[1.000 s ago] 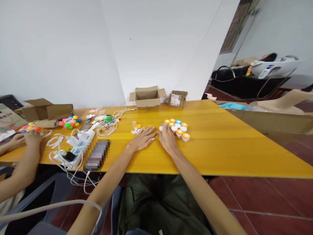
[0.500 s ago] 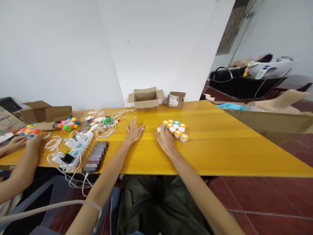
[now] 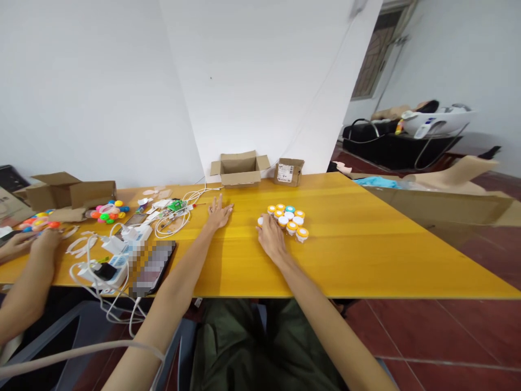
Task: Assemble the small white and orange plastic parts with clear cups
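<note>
left hand reaching out, right hand staying at the jars

a co-worker's hand [image 3: 43,239] is working far left by the cables [image 3: 101,255]. the left hand [image 3: 218,213], moved forward from a second ago, is lying flat with fingers spread, holding nothing. the right hand [image 3: 269,234] is still touching the jars [image 3: 287,218], its grip hidden.
</note>
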Demonstrator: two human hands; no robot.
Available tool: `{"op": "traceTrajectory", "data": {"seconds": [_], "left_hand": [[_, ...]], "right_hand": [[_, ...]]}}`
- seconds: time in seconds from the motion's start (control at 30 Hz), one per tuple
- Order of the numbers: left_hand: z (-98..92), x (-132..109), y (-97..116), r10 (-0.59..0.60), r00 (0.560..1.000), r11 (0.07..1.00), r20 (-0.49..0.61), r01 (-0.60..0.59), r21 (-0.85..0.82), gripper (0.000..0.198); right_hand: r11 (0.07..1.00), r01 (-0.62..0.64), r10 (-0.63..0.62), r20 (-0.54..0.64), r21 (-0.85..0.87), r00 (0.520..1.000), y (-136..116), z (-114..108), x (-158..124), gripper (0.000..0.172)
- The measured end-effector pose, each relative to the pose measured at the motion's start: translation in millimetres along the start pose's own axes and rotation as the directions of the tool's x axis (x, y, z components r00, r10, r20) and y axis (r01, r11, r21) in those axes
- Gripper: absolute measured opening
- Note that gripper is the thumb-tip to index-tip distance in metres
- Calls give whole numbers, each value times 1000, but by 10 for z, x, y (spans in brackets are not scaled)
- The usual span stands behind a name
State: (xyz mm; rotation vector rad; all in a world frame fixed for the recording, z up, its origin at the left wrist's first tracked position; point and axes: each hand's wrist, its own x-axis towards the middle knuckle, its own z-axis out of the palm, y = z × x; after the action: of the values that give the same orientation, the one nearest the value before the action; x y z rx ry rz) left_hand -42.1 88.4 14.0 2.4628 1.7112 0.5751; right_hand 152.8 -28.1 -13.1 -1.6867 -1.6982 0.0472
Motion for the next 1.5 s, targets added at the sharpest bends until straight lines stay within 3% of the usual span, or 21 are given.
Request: {"op": "traceTrajectory", "data": {"seconds": [0.2,0.47,0.57,0.67,0.8,0.97,1.2,1.5], "left_hand": [[-66,-33,85,-25,999,997,-37,27,68,46],[-29,-253,195,144,963,988,-229,-127,86,42],[-16,-383,277,209,950,978,-232,-200,63,39],[-25,-510,389,260,949,962,-178,-271,-40,38],[-32,-662,563,337,938,860,-76,-340,-380,43],[17,-752,696,307,947,751,-91,-300,-588,40],[40,-696,603,199,980,645,-5,-134,-752,38],[55,-624,482,106,987,465,123,60,-883,34]], "right_hand": [[999,-16,16,1,45,1000,-34,12,4,38],[994,30,-31,5,104,1000,-77,-37,14,32],[993,50,-49,-7,111,999,-96,-49,18,33],[989,36,-38,8,142,999,-115,-39,15,33],[985,-15,3,67,172,998,-130,-5,4,32],[984,2,-24,121,179,992,-126,16,-4,35],[946,-2,-37,115,323,993,-88,45,25,39],[685,-101,-15,152,722,988,-70,34,105,19]]}}
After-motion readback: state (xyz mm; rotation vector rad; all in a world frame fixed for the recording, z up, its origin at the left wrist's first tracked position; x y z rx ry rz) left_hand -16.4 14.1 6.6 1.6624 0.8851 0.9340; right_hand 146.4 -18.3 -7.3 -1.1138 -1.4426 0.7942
